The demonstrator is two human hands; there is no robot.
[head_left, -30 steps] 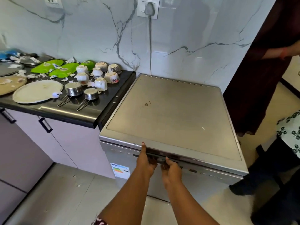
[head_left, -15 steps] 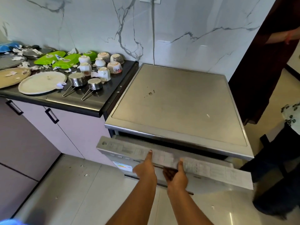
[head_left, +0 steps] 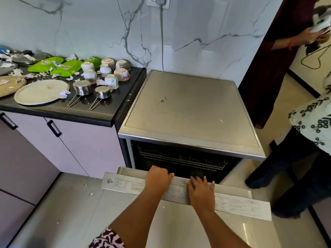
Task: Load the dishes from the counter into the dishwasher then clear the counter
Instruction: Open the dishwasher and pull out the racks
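**Door (head_left: 123, 183) half open**

Its top edge is gripped by the left hand (head_left: 157, 179), fingers curled over it; the right hand (head_left: 201, 190) is laid flat on it, fingers straight. Dishes (head_left: 121, 74) are seen on the dark counter (head_left: 118, 97) beside the dishwasher (head_left: 188, 113), below a marble wall (head_left: 197, 33).

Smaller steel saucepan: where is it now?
Head view, upper left: smaller steel saucepan on the dark counter, right of the larger steel saucepan, in front of a white cup.

Worktop (head_left: 121, 93) inventory: two steel handled pans (head_left: 82, 87), four inverted white cups (head_left: 111, 81), three inverted patterned bowls (head_left: 121, 74), at least three green plates (head_left: 44, 64), one cream round plate (head_left: 41, 92). Adjacent: one dishwasher (head_left: 189, 111).
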